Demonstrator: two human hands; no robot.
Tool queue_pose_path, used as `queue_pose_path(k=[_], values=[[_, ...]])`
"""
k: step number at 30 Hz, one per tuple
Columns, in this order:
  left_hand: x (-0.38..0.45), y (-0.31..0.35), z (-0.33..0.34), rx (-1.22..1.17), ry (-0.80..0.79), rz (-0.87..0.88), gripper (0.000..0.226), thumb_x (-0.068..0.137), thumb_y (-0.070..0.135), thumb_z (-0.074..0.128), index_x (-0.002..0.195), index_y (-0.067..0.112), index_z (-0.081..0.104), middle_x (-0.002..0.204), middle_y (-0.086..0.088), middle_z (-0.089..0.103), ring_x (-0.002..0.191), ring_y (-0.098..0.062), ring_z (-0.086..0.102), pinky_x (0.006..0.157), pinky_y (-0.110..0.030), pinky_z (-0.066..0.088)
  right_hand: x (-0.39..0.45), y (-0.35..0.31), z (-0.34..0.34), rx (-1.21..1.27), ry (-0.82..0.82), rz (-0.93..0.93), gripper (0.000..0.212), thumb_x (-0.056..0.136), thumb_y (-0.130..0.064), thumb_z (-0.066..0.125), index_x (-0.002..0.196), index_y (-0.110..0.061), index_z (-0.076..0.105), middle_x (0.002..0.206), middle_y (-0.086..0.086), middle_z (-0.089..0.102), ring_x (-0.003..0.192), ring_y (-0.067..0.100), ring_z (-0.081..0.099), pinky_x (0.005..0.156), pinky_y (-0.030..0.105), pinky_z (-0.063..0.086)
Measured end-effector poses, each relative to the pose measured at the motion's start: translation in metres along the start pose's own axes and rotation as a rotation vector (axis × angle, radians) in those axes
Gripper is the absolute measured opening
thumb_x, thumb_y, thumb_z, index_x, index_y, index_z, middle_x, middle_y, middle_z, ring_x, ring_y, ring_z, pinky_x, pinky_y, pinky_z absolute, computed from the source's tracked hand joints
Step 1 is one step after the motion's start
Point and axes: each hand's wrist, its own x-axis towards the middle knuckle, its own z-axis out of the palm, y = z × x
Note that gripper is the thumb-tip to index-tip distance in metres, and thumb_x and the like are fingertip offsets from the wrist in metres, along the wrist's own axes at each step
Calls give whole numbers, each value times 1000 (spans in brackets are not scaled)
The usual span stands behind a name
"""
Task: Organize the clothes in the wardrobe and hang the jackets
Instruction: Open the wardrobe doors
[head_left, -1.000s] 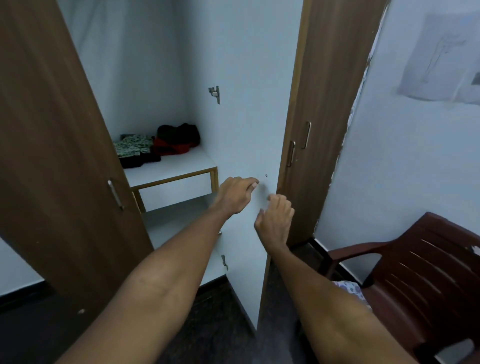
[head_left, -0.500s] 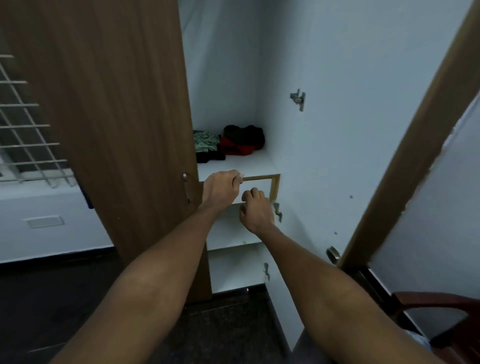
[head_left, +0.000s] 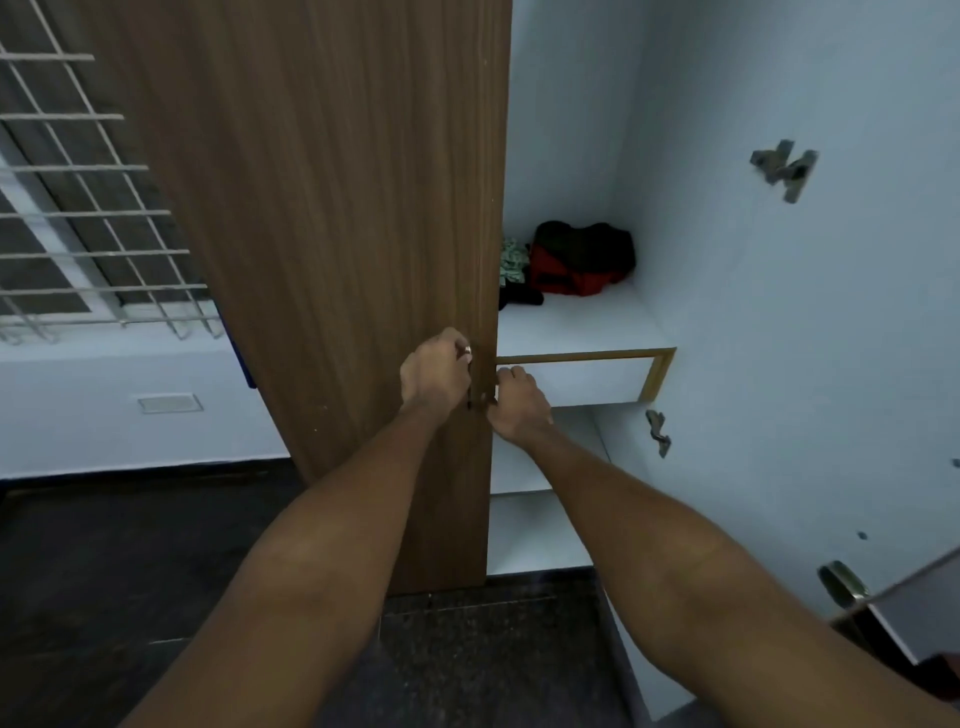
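Head view looks down at a wardrobe whose clothes (head_left: 571, 262) sit bundled at the back of a white shelf (head_left: 576, 327): a dark-and-red heap beside a patterned green-and-white piece, with something black in front of it. No jacket or hanger can be made out. Just in front of that shelf stands the brown left door (head_left: 337, 208), swung partly across the opening, its edge cutting off the left part of the pile. The left hand (head_left: 435, 371) has its grip curled round the metal handle (head_left: 467, 353) on the door's outer face. The right hand (head_left: 517, 402) is at the door's free edge, fingers bent round it from the inner side, so both grips are closed on the door itself.

The step in hand looks like working this door, opening it wide to reach the shelf, though closing it cannot be ruled out. Next, the door likely needs swinging clear to the left, then a hand reaching in for the bundled clothes. Beyond, the open white right door (head_left: 779, 312) shows its hinges (head_left: 784, 166), and a barred window (head_left: 88, 208) lies left.
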Motion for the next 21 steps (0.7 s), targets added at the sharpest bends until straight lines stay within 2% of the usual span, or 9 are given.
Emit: queue_pose_path(k=[3,7,12,14,17,19,21], values=[[14,-3,17,-148,-100,-85,16,98,31,64,114,31,63,110,5,73,101,-19,68,82,-36,56,16,-4,11,15,11,62,46,99,-35,57,137,-11,48,136,12,51,122,30,51,97,45,50],[14,-1,30,-288,-41,-241,29,96,20,64,119,22,47,103,2,70,87,-18,63,71,-31,43,16,-3,16,-55,-22,39,54,96,-27,64,143,-12,41,141,13,48,124,30,50,98,42,48],[-13,-4,19,-298,-59,-217,37,95,17,64,119,21,36,96,4,68,78,-14,63,52,-24,32,-14,-3,18,-9,-8,86,56,97,-28,64,143,-14,36,142,11,47,126,29,50,100,42,50],[-32,-3,12,-268,-62,-196,36,96,19,63,116,22,33,95,3,66,77,-14,62,53,-25,33,-29,-5,13,76,0,93,61,97,-29,63,146,-14,31,143,12,46,128,31,49,100,44,49],[-61,-3,3,-230,-56,-196,33,98,21,59,113,23,30,95,2,64,79,-18,62,62,-31,39,-50,-7,7,162,-16,81,75,93,-27,66,153,-15,23,145,13,47,129,34,50,101,49,50],[-83,-6,-9,-203,-55,-202,34,99,25,59,113,24,29,94,3,62,80,-19,64,65,-32,41,-70,-14,3,188,-33,21,68,91,-27,67,147,-21,29,138,9,55,122,32,56,94,48,54],[-104,-6,-21,-196,-69,-202,41,97,33,64,114,27,27,95,6,62,82,-17,65,68,-33,45,-89,-19,2,247,-75,-26,54,91,-28,67,135,-25,36,123,4,62,107,26,63,80,43,57]])
